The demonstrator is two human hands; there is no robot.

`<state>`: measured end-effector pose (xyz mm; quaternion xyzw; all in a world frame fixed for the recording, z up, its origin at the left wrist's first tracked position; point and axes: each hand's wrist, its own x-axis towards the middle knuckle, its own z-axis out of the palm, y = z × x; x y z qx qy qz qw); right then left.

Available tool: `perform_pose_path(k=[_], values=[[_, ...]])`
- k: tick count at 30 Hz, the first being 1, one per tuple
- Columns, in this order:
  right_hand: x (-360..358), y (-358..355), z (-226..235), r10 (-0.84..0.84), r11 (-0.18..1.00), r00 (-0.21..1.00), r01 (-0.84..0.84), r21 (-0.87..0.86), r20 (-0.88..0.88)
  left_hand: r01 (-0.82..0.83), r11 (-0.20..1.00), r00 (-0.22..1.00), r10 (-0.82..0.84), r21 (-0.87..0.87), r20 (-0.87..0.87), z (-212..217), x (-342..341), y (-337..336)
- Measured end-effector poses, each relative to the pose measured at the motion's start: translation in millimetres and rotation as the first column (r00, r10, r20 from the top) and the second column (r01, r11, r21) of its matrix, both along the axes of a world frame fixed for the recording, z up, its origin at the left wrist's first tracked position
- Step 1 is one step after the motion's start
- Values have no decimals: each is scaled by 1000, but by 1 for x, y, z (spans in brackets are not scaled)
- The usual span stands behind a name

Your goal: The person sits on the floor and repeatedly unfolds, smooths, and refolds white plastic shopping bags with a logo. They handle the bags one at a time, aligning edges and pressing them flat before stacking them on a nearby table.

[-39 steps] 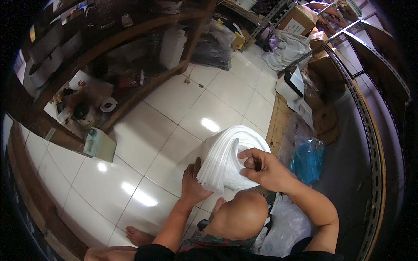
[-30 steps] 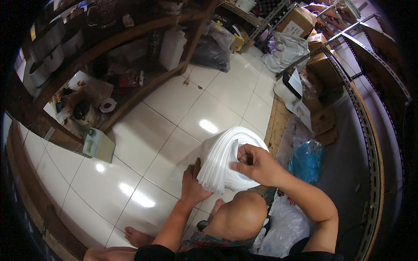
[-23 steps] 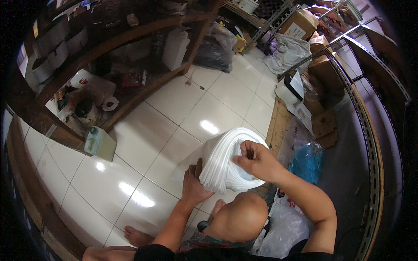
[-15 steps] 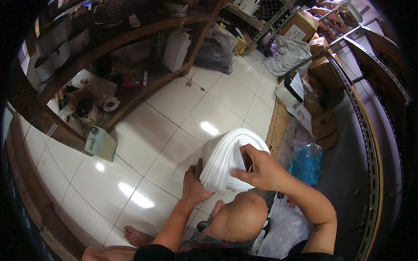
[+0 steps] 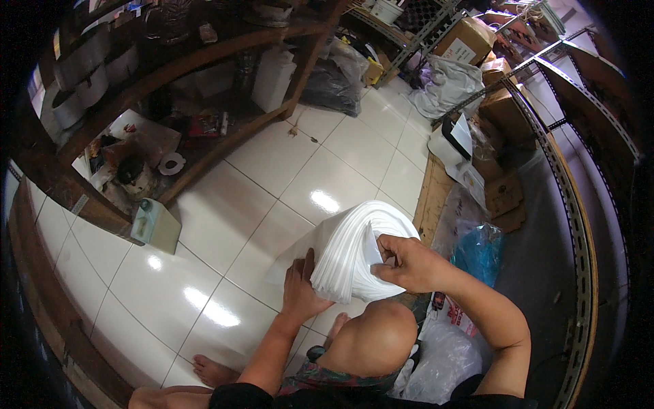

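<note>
A thick bundle of thin white sheets (image 5: pixel 347 249), folded over in a curve, is held up just beyond my bent knee. My left hand (image 5: pixel 304 290) supports its near left side, with the fingers spread along the outer sheets and the thumb side toward the layered edges. Inside the fold at the right, my right hand (image 5: pixel 409 262) pinches with thumb and fingers at an inner sheet edge. The fingertips partly disappear behind the sheets. Many loose layer edges fan out toward me between the two hands.
A pale green jerrycan (image 5: pixel 157 226) stands on the tiled floor by a dark wooden shelf (image 5: pixel 204 160). At right are a blue plastic-wrapped pack (image 5: pixel 479 253), clear plastic bags (image 5: pixel 443 365), cardboard boxes (image 5: pixel 466 41) and a metal rack (image 5: pixel 579 232). A white sack (image 5: pixel 446 85) lies farther back.
My right hand has shifted slightly right and down, its thumb and fingers closing nearer together at the inner sheets. My left hand and the bundle stay nearly in place.
</note>
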<state>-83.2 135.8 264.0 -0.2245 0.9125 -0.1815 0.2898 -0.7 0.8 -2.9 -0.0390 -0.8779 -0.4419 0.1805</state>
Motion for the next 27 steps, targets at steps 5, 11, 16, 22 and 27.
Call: perform_pose_path(k=[5,11,16,22,27], values=[[6,2,-9,86,996,985,-80,42,-153,-4,1000,1000,3,-31,-24,-5,1,2],[3,-6,-15,57,988,945,-7,153,-321,-24,1000,999,24,-1,-42,-8,0,2],[-1,-19,-23,155,954,911,-38,298,-381,-49,998,998,50,27,-24,2,-2,0],[-7,-14,-60,143,976,908,-64,207,-395,-38,998,999,38,53,-1,1,-2,6],[5,-25,-46,256,931,937,-174,320,-238,-29,999,998,28,16,55,-4,-4,7]])
